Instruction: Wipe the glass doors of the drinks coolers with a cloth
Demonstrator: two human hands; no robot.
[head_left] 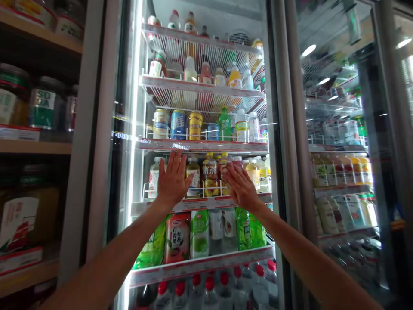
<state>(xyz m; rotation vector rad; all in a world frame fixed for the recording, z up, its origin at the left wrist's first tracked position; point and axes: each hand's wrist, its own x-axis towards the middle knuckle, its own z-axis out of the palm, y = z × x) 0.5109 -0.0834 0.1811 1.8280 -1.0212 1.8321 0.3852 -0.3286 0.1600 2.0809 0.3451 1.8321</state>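
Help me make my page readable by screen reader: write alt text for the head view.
A person's left hand and right hand, both open, are raised in front of a lit drinks cooler with bottles and cans on its shelves. Darker shelves of containers stand to the left; glass on the right shows more bottles.

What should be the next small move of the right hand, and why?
I would perhaps slide the right hand a little sideways across the glass door. Reflected lettering suggests that glass stands before the shelves, and the hand seems to lie in front of the yellow-capped bottles, grasping none; whether it touches the glass is hard to tell.
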